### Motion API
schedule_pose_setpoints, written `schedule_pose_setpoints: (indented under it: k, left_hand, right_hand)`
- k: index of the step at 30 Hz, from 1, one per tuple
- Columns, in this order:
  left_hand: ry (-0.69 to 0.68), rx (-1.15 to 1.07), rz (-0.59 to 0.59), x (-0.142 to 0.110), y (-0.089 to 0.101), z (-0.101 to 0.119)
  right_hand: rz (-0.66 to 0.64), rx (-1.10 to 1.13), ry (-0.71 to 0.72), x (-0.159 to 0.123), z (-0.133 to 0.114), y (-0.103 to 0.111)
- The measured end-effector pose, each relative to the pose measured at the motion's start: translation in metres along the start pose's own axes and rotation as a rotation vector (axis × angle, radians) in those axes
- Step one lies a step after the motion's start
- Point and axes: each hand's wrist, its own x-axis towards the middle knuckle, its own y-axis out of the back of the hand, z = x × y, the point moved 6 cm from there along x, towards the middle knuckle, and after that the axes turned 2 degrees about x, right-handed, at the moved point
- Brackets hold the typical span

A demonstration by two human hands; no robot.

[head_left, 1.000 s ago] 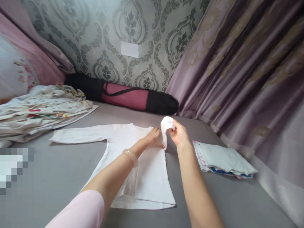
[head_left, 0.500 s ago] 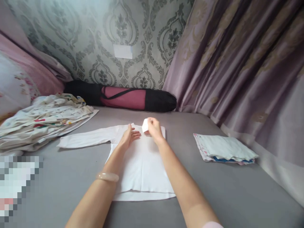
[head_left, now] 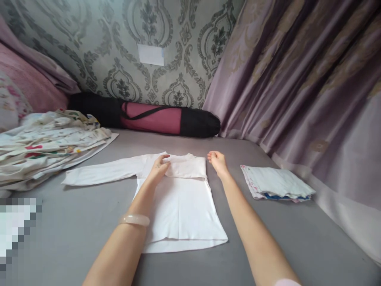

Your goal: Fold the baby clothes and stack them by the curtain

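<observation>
A white long-sleeved shirt point(head_left: 184, 210) lies flat, its neckline toward the wall. The left sleeve point(head_left: 101, 171) stretches out sideways, while the right sleeve point(head_left: 186, 167) is folded across the chest. At the inner end of that folded sleeve, my left hand point(head_left: 160, 167) rests on the cloth, thumb and fingers apart. My right hand point(head_left: 218, 162) is beside the shirt's right shoulder, off the fabric, with its fingers curled together and nothing visible in them.
A grey sheet point(head_left: 83, 222) spreads underneath. Folded clothes point(head_left: 276, 182) are stacked at right, near a purple curtain point(head_left: 297, 99). A heap of printed garments point(head_left: 53, 147) lies at left. A black and maroon long bag point(head_left: 151, 119) rests along the patterned wall point(head_left: 184, 51).
The right sleeve, held up by my right hand earlier, went over leftward and now lies across the chest. My right hand has let go and moved back right; my left hand moved left.
</observation>
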Motion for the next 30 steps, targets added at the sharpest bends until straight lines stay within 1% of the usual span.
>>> schedule_pose_setpoints:
  k: [1, 3, 6, 8, 10, 12, 14, 15, 16, 17, 18, 20, 21, 22, 24, 26, 28, 30]
  left_hand:
    - [-0.025, 0.002, -0.014, 0.001, -0.001, 0.002]
    - [-0.061, 0.018, -0.026, 0.003, -0.002, 0.003]
    - [-0.105, 0.056, 0.008, 0.007, -0.001, 0.001]
    - [-0.137, 0.116, 0.057, 0.01, 0.002, -0.002]
    - [-0.172, 0.217, 0.123, 0.012, 0.008, -0.004]
    - [-0.229, 0.355, 0.211, 0.012, 0.014, -0.001]
    - [-0.325, 0.518, 0.302, 0.009, 0.016, 0.01]
    - [-0.387, 0.596, 0.324, 0.006, 0.014, 0.017]
    - [-0.448, 0.664, 0.314, 0.003, 0.009, 0.024]
    - [-0.499, 0.721, 0.265, 0.0, 0.0, 0.028]
    - [-0.535, 0.769, 0.189, -0.002, -0.01, 0.031]
    - [-0.559, 0.863, 0.017, -0.007, -0.03, 0.028]
    - [-0.551, 0.916, -0.045, -0.01, -0.038, 0.023]
    - [-0.537, 0.97, -0.082, -0.012, -0.043, 0.018]
    - [-0.51, 1.068, -0.111, -0.014, -0.048, 0.007]
    - [-0.482, 1.135, -0.11, -0.015, -0.048, -0.001]
    - [-0.451, 1.173, -0.1, -0.016, -0.046, -0.005]
    - [-0.42, 1.197, -0.088, -0.017, -0.044, -0.005]
  right_hand:
    - [-0.01, -0.02, 0.015, -0.003, 0.002, -0.006]
    - [-0.069, -0.111, 0.088, -0.014, 0.001, -0.025]
    - [-0.256, -0.405, 0.322, -0.04, -0.009, -0.064]
    - [-0.362, -0.608, 0.453, -0.057, -0.011, -0.085]
    - [-0.42, -0.708, 0.463, -0.067, -0.009, -0.094]
    - [-0.467, -0.755, 0.425, -0.073, -0.006, -0.095]
    - [-0.487, -0.773, 0.408, -0.076, -0.007, -0.094]
    - [-0.485, -0.777, 0.415, -0.077, -0.01, -0.094]
    - [-0.48, -0.778, 0.427, -0.078, -0.013, -0.094]
    - [-0.481, -0.779, 0.441, -0.079, -0.016, -0.095]
    - [-0.49, -0.781, 0.455, -0.08, -0.018, -0.098]
    - [-0.526, -0.794, 0.474, -0.084, -0.019, -0.106]
    - [-0.54, -0.803, 0.479, -0.085, -0.018, -0.11]
    - [-0.546, -0.81, 0.484, -0.087, -0.016, -0.113]
    - [-0.552, -0.814, 0.487, -0.088, -0.012, -0.119]
    - [-0.554, -0.811, 0.472, -0.087, -0.007, -0.121]
    - [-0.539, -0.819, 0.431, -0.084, -0.002, -0.118]
    - [-0.503, -0.848, 0.375, -0.078, 0.002, -0.11]
